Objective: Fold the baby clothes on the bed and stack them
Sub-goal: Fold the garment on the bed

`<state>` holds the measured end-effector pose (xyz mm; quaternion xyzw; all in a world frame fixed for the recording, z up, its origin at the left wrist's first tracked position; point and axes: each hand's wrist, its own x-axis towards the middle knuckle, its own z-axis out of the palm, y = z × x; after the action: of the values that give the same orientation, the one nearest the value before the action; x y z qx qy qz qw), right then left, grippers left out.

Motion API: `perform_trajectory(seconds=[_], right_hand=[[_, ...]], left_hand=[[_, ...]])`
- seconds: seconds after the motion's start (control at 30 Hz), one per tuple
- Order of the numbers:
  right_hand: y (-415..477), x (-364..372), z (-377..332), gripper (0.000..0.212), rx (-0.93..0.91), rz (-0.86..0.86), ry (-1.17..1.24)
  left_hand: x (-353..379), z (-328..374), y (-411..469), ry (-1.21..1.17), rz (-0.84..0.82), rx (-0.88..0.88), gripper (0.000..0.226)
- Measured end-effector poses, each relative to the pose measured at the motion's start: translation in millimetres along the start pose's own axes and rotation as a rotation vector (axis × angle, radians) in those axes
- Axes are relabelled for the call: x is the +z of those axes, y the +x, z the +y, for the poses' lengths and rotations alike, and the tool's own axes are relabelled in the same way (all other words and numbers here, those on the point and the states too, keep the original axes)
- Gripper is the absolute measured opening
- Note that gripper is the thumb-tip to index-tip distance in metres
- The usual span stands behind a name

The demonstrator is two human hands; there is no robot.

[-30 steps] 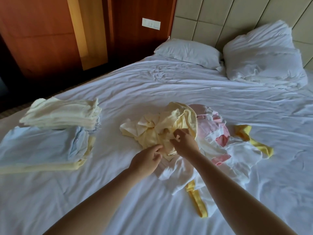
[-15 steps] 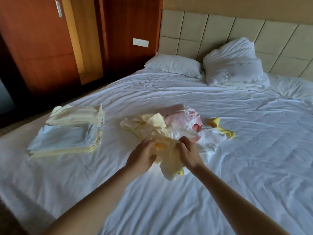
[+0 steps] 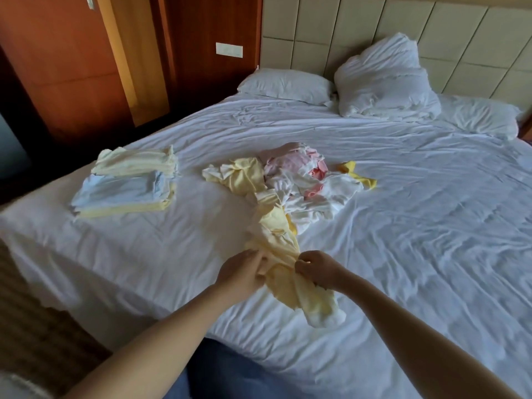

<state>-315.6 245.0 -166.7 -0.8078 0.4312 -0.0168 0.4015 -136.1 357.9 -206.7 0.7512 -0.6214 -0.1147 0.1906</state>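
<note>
The head view looks down across the bed [image 3: 417, 226], whose white sheet is creased all over. Close to its near edge, the left hand [image 3: 241, 273] and the right hand [image 3: 316, 269] both hold a pale yellow garment [image 3: 279, 234]. The left pinches the cloth at its left side. The right has its fingers curled round a bunched fold at the other side. The fingertips of both hands are smeared by motion blur, so the exact grip is hard to make out. The garment runs as a twisted strip from the hands back toward the middle of the bed, and its loose lower end, paler at the tip, hangs below the hands. Its shape cannot be told, nor where its far end stops. That far end reaches the heap of unfolded clothes [image 3: 305, 180] in the middle of the bed, a tangle of yellow, pink and white pieces lying over one another. Along the left edge sit two folded stacks just beside each other. The nearer stack [image 3: 121, 191] is pale blue over yellow, and the farther stack [image 3: 138, 164] is cream. At the head end a flat pillow [image 3: 288, 84] lies beside a crumpled pillow [image 3: 385, 79] propped against the padded headboard [image 3: 345, 30], and a third pillow [image 3: 483, 120] lies at the far right corner. A wooden wall [image 3: 72, 67] with a switch plate [image 3: 229, 50] stands beyond the left edge. Both forearms are cut off by the bottom of the frame, where a dark blue patch [image 3: 224, 370] shows between them, too dim to identify.
</note>
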Motion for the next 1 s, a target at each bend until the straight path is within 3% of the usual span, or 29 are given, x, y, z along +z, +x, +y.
perform_trajectory(seconds=[0.07, 0.13, 0.27, 0.33, 0.37, 0.5, 0.73, 0.87, 1.0], right_hand=[[-2, -6, 8, 0.016, -0.016, -0.001, -0.131], [-6, -8, 13, 0.005, -0.050, 0.025, -0.311], [-10, 2, 13, 0.051, -0.149, 0.183, -0.303], [-8, 7, 6, 0.062, -0.190, 0.154, -0.275], [-7, 9, 1, 0.060, -0.187, 0.135, -0.254], [-7, 6, -21, 0.017, -0.202, 0.217, -0.104], [-6, -45, -40, 0.030, -0.195, 0.358, 0.042], [-12, -95, -54, 0.019, -0.266, 0.563, 0.127], [-32, -153, -72, 0.031, -0.342, 0.734, 0.218]], left_hand=[[-1, 0, -3, -0.012, -0.010, -0.028, 0.018], [-6, 1, -6, -0.086, -0.001, -0.070, 0.018], [-20, 9, -9, -0.178, 0.087, 0.000, 0.019], [-30, 14, -8, -0.216, 0.162, 0.047, 0.015], [-35, 17, -7, -0.240, 0.204, 0.063, 0.013], [-62, 29, 3, -0.365, 0.388, 0.065, 0.012], [-109, 55, 23, -0.511, 0.650, 0.078, 0.015], [-128, 79, 37, -0.566, 0.744, 0.152, 0.015], [-135, 102, 51, -0.580, 0.770, 0.260, 0.014]])
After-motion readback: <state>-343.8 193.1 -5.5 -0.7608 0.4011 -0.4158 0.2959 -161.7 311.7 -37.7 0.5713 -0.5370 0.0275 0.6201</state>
